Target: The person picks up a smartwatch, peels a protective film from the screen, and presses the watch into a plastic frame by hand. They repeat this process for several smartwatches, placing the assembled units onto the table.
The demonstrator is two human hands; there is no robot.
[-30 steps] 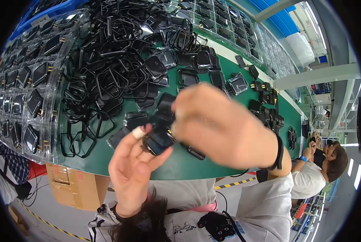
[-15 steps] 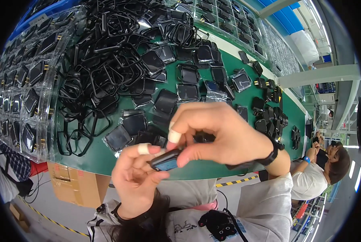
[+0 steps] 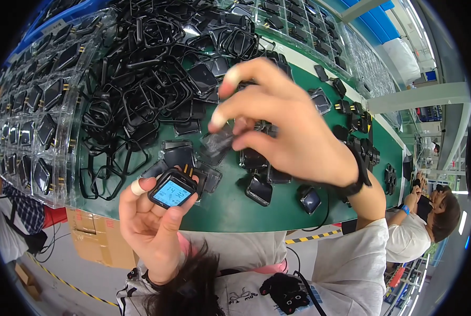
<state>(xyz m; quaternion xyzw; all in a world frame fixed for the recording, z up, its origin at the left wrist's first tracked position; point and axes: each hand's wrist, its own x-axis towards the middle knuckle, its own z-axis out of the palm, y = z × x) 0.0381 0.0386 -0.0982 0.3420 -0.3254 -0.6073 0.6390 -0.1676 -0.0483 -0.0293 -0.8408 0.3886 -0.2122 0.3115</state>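
Note:
A small square device [image 3: 173, 191] with a black frame, a lit blue screen and gold prongs is held by my left hand [image 3: 154, 226], thumb and fingers at its edges. Its screen faces up. My right hand [image 3: 285, 124] is over the middle of the table, fingers bent and apart, slightly blurred. Just below its fingertips is a dark square piece in clear film [image 3: 217, 145]; whether they touch it I cannot tell. Film-wrapped dark square units [image 3: 178, 155] lie beyond the left hand. Another black unit [image 3: 258, 189] sits below the right hand.
A heap of black frames [image 3: 141, 89] covers the table's far left. Clear trays [image 3: 30, 116] of devices stand at the left, more trays [image 3: 304, 26] at the back. Black parts with gold contacts [image 3: 357, 118] lie right. A cardboard box [image 3: 98, 239] is below; a co-worker [image 3: 419, 224] sits right.
My right hand has let go of the device and moved up and away over the table. My left hand has moved left and down, and the device's lit screen now faces up.

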